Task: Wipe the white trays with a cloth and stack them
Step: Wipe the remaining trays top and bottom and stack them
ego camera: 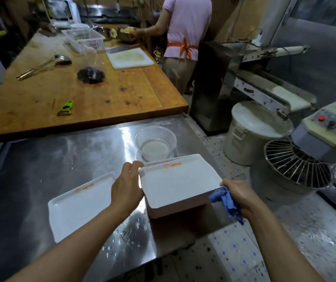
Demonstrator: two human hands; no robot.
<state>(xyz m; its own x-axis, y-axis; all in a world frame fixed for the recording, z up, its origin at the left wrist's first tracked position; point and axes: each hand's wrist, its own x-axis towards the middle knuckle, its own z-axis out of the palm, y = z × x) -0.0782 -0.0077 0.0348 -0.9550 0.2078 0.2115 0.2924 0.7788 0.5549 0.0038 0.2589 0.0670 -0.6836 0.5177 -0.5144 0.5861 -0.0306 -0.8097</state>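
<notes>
A stack of white trays [178, 185] stands at the right edge of the steel table [41, 165]. My left hand [127, 187] grips the left rim of the top tray, thumb over its far corner. My right hand [239, 193] holds a crumpled blue cloth [227, 200] against the stack's near right corner. A single white tray [77, 206] lies flat on the steel to the left of the stack, with an orange mark near its far rim.
A clear bowl [156, 142] with cloudy liquid sits just behind the stack. Beyond is a wooden table [102, 92] with a green peeler [66, 107], ladle and cutting board. A person in pink [185, 37] works at its far end. A dough mixer [305, 159] and lidded bucket [252, 133] stand on the right.
</notes>
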